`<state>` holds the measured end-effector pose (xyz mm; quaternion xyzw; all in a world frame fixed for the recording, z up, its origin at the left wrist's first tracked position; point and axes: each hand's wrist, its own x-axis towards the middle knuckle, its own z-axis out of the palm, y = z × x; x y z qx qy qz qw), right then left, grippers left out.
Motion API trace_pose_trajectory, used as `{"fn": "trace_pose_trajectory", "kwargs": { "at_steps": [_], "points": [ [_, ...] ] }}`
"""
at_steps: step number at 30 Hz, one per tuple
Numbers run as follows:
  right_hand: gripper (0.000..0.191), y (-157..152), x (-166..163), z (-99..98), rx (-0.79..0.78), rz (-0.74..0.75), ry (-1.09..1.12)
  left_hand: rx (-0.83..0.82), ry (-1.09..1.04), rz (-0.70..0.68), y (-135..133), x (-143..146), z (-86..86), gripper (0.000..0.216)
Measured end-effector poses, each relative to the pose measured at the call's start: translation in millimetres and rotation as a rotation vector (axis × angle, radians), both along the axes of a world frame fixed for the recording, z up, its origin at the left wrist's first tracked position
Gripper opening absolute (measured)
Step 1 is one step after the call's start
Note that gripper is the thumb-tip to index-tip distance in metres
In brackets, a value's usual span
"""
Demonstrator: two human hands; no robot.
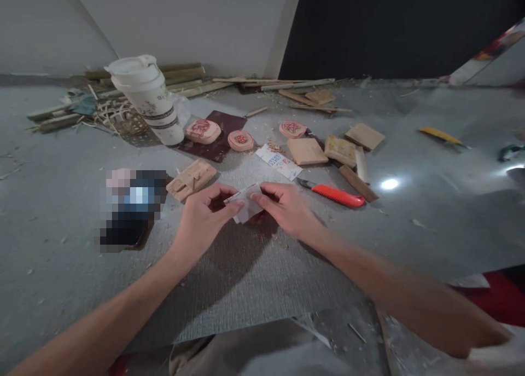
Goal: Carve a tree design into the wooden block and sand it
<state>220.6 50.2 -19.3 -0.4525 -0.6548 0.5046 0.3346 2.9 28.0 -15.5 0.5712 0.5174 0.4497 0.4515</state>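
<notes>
My left hand pinches the left side of a folded, greyish-white piece of paper between thumb and fingers. On its right side, my right hand grips the same piece, thumb on top. Both hands are just above the table in the middle of the view. Close by on the left lies a carved wooden block. Beyond the hands is a white slip with printed letters, which looks like the back of sandpaper. A red utility knife rests to the right of my right hand.
A tall white lidded cup stands behind on the left. Pink carved pieces and plain wooden blocks lie across the middle. A yellow cutter is at right, a blurred-out phone-like object at left. Bamboo strips line the wall.
</notes>
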Motion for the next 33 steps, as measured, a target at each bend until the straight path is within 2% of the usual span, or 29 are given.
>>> {"fn": "trace_pose_trajectory", "kwargs": {
  "at_steps": [5, 13, 26, 29, 33],
  "points": [
    [0.044, -1.8, -0.2, -0.6, -0.103, 0.061, 0.066, -0.049, -0.027, -0.026, 0.2, 0.6, -2.2, 0.023],
    [0.041, 0.3, 1.1, -2.9, -0.098, 0.003, 0.047, -0.079, -0.016, -0.043, 1.5, 2.9, -0.1, 0.018],
    [0.042, 1.7, 3.6, 2.0, 0.081, -0.055, -0.056, -0.114, -0.048, -0.142, 1.5, 3.0, -0.3, 0.017],
    [0.044, -0.7, 4.7, 6.6, 0.122, -0.028, -0.088, -0.104, -0.034, -0.19, 0.0, 2.5, 1.3, 0.018],
    [0.044, -7.5, 1.6, 14.5, 0.137, 0.085, -0.128, -0.046, 0.023, -0.214, -1.9, 2.5, 7.4, 0.025]
  ]
}}
